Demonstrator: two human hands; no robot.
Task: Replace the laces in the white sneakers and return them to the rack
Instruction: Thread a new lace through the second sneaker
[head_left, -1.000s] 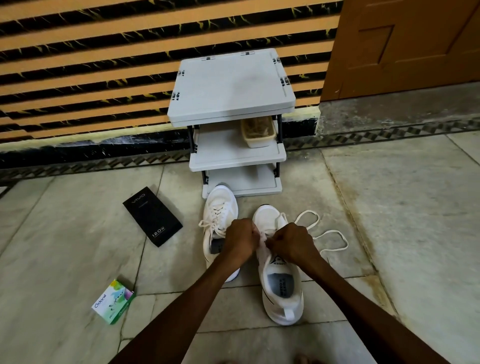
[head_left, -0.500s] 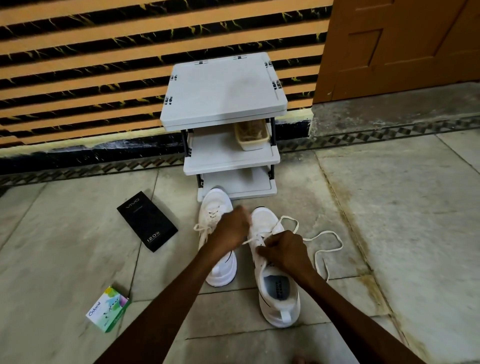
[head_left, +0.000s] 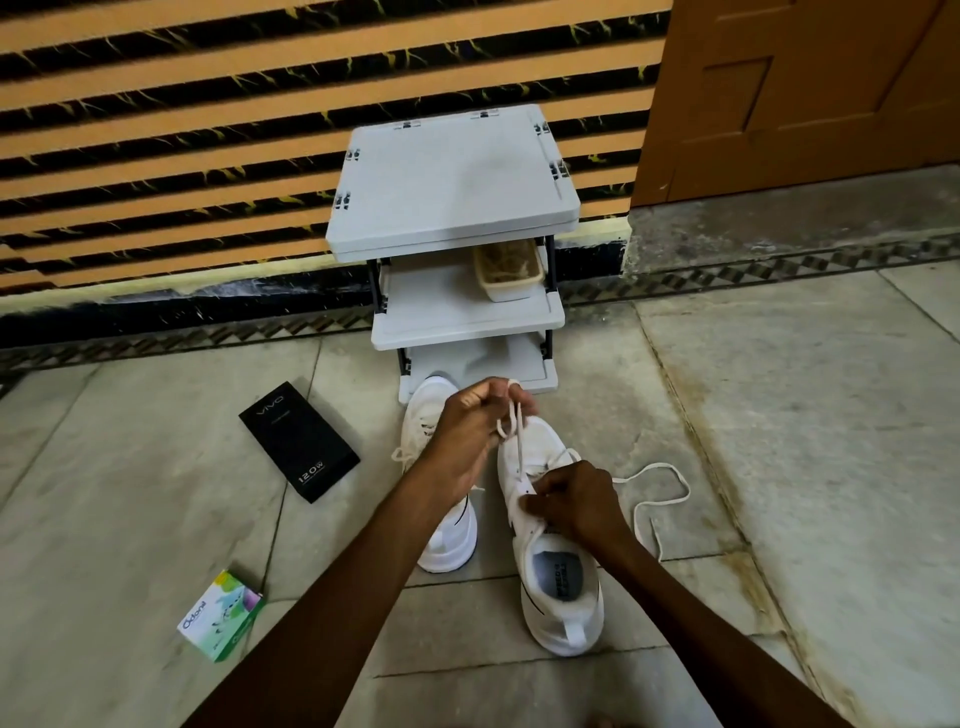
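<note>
The left hand (head_left: 470, 431) is raised above the shoes with the wrist bent, its fingers curled tight. It pinches a doubled length of flat white cotton lace (head_left: 515, 434), and a small loop of the lace shows over the top finger. From those fingers the lace runs straight down, taut, to the eyelets just below.

The right hand (head_left: 576, 501) sits lower, knuckles up, with its fingers curled in and holding the white mesh sneaker with a grey insole (head_left: 563, 592) at the eyelet row. The fingertips are tucked under, so I cannot tell whether they nip the lace too. Beside that hand's little finger, the loose end of the lace lies in a slack curve on the floor.

This sneaker stands heel toward the camera, with its toe under the left fingers. It has a pull tab at the back, a thin dark line along the sole, and an upper that is only partly laced. A second white sneaker (head_left: 447, 540) lies under the left wrist, touching or nearly touching the first one, with its laces in place.

Beyond the left fingertips stands the grey plastic three-shelf rack (head_left: 452, 176). It has dark posts, and a cream woven basket (head_left: 509, 273) sits on its middle shelf.

Out past the left forearm, a matte black rectangular carton (head_left: 298, 441) and a small glossy green-and-white box (head_left: 221, 616) lie on the pale, stained stone tiles (head_left: 779, 415).
</note>
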